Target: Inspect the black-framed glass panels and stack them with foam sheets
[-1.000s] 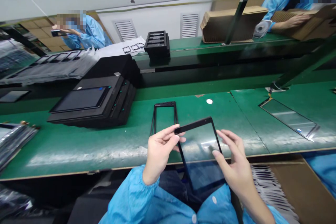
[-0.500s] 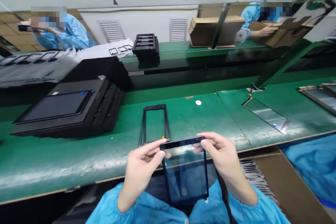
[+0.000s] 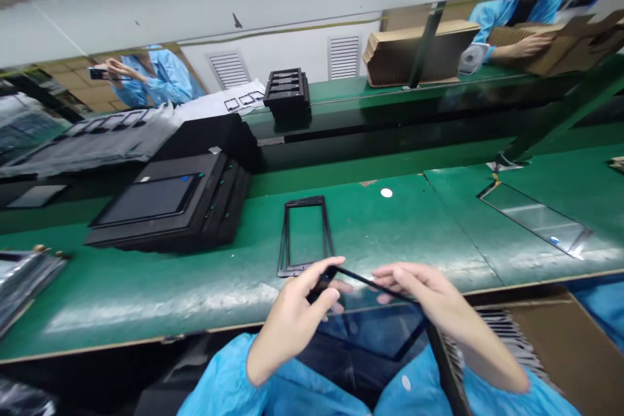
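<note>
Both hands pinch one glass panel by its far short edge: the left hand closes thumb and fingers on the left corner, and the right hand closes its fingertips on the edge further right. The panel sits tilted nearly flat above the lap, just in front of the near edge of the green bench. Judged from its look, the panel is thin, stiff, light and brittle, with a smooth face that would slip and smudge; holding it by the dark border and edges, as shown, suits it best. Just beyond the panel, an empty black frame lies flat on the bench. Left of the frame stands a stack of black trays. Well to the right of the frame lies a clear film sheet. A cardboard box stands right of the panel, below the bench.
</note>
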The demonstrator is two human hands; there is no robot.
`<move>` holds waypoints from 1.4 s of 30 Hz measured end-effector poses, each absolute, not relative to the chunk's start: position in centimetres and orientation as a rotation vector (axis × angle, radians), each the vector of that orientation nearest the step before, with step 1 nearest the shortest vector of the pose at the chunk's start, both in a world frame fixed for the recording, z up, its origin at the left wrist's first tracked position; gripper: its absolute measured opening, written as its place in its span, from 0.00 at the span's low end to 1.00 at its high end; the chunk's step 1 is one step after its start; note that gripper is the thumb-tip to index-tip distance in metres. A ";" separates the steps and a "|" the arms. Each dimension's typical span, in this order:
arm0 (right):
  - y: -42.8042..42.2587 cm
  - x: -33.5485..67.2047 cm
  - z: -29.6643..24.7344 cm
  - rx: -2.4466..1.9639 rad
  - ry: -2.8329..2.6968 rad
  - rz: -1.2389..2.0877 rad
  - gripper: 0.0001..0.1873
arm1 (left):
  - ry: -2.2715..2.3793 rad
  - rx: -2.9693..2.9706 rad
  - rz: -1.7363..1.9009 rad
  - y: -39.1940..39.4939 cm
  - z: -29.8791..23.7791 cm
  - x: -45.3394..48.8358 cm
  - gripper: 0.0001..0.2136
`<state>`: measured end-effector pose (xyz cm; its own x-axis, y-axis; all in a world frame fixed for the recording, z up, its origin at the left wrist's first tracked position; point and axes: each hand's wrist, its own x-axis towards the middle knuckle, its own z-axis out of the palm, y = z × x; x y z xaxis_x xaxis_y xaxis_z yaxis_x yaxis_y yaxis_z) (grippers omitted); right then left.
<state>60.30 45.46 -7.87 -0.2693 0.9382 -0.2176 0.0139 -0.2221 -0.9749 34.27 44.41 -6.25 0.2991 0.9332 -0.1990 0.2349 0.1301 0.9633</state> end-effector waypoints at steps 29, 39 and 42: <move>43.0 58.9 -8.8 -1.282 -1.102 1.260 0.21 | 1.423 2.203 1.081 45.0 -6.6 34.8 0.27; 44.1 58.2 -7.7 -1.093 -1.209 1.493 0.22 | 1.208 1.984 0.748 45.6 -5.9 35.8 0.14; 44.6 58.5 -7.8 -0.975 -1.190 1.657 0.27 | 1.197 1.607 0.743 45.0 -6.3 35.8 0.18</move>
